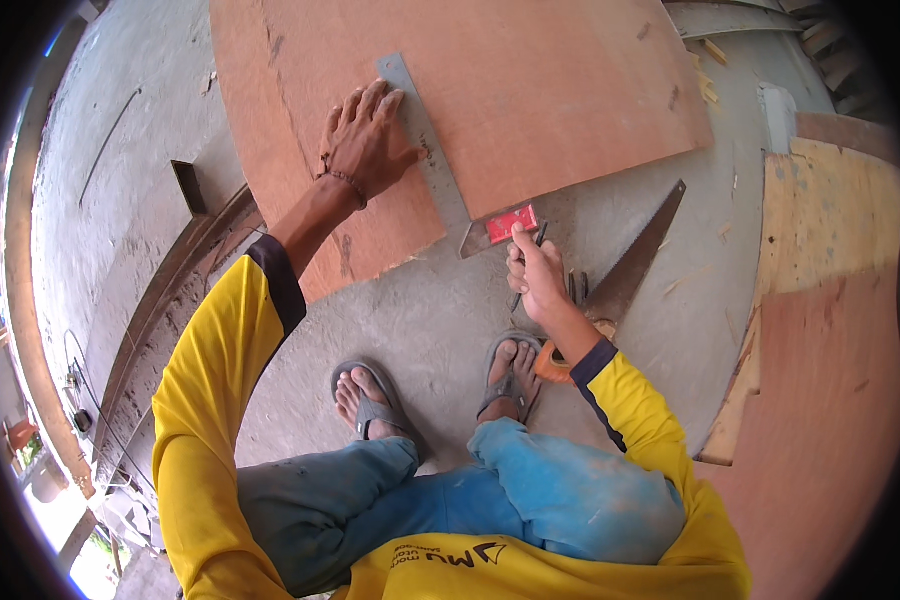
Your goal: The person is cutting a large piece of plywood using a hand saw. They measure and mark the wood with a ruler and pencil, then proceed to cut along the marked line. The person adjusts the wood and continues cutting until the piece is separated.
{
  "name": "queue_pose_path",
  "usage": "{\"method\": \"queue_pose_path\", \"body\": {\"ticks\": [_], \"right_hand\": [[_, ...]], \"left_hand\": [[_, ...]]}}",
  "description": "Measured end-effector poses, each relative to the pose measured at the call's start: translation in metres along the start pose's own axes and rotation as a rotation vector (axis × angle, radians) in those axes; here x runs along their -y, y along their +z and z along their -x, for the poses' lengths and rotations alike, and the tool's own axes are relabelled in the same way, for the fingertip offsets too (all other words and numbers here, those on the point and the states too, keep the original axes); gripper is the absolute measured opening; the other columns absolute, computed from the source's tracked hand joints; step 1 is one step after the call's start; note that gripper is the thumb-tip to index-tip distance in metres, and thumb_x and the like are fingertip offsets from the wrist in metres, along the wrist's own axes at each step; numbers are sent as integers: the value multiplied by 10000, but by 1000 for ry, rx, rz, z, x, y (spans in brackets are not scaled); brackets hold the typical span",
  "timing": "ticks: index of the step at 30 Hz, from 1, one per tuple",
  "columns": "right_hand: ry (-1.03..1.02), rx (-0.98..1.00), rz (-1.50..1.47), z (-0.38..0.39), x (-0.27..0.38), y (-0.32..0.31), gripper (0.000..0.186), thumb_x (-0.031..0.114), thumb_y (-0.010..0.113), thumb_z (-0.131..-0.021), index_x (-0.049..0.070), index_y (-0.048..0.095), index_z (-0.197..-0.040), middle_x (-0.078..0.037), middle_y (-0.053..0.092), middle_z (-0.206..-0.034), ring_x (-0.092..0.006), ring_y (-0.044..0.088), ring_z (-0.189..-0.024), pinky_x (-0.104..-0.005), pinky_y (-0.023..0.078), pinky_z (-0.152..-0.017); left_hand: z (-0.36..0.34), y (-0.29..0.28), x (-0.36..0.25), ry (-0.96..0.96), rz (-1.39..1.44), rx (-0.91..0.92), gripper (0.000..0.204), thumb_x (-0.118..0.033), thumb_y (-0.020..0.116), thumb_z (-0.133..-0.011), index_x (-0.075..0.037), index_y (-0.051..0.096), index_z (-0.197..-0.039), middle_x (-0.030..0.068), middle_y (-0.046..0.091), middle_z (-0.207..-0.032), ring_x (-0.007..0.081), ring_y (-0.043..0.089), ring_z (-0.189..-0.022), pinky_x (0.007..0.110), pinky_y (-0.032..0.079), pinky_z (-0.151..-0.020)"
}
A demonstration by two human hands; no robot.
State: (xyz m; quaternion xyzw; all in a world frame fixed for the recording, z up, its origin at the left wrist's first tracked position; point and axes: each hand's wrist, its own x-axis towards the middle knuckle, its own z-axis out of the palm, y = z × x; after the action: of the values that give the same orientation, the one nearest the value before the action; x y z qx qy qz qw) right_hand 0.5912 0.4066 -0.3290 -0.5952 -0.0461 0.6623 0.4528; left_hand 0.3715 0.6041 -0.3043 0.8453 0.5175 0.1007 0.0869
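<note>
My left hand [367, 145] lies flat on a reddish plywood sheet [560, 90], fingers spread and thumb reaching toward the metal blade of a try square [436, 165]. The blade runs across the sheet, and its red-marked stock [512, 224] sits at the sheet's near edge. At that stock is my right hand [540, 272], closed, with its thumb against the red part. A thin dark pencil-like stick [516, 300] pokes out from its curled fingers. Beyond the right wrist a hand saw [638, 255] rests on the concrete, partly hidden by the forearm.
An orange handle-like piece [552, 362] shows beside my right foot. Plywood offcuts [820, 370] lie at the right. A curved-looking metal beam [175, 270] lies at the left, near an angled metal piece [188, 187]. Wood scraps [708, 85] dot the concrete floor [410, 300].
</note>
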Motion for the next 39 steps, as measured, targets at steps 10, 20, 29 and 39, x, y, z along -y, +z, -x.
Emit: {"method": "queue_pose_path", "body": {"ticks": [10, 20, 29, 39], "right_hand": [[9, -9, -22, -4, -9, 23, 343, 364, 699, -911, 144, 491, -750, 78, 430, -586, -19, 320, -403, -217, 227, -370], [16, 9, 6, -6, -9, 20, 315, 364, 689, -921, 142, 498, -804, 60, 477, -654, -25, 327, -424, -213, 238, -383], [-85, -218, -47, 19, 1, -15, 318, 349, 687, -922, 141, 471, -817, 61, 458, -681, -20, 353, -452, -192, 257, -384], [-401, -254, 557, -26, 198, -157, 349, 493, 622, -926, 153, 597, -1003, 48, 603, -816, -27, 553, -619, -200, 385, -500]], "left_hand": [[3, 3, 5, 10, 6, 16, 834, -434, 796, -724, -142, 448, -1424, 119, 354, -1528, 344, 285, -1424, 550, 220, -1155], [2, -5, -1, -8, -50, 58, 844, -428, 804, -738, -156, 424, -1440, 90, 338, -1540, 334, 283, -1429, 524, 253, -1167], [13, -8, 3, 75, 87, -11, 735, -395, 775, -774, -138, 474, -1393, 102, 383, -1496, 333, 356, -1382, 506, 295, -1147], [38, -3, 0, 328, 107, 48, 861, -360, 838, -693, -158, 411, -1414, 128, 311, -1526, 328, 280, -1430, 552, 168, -1202]]}}
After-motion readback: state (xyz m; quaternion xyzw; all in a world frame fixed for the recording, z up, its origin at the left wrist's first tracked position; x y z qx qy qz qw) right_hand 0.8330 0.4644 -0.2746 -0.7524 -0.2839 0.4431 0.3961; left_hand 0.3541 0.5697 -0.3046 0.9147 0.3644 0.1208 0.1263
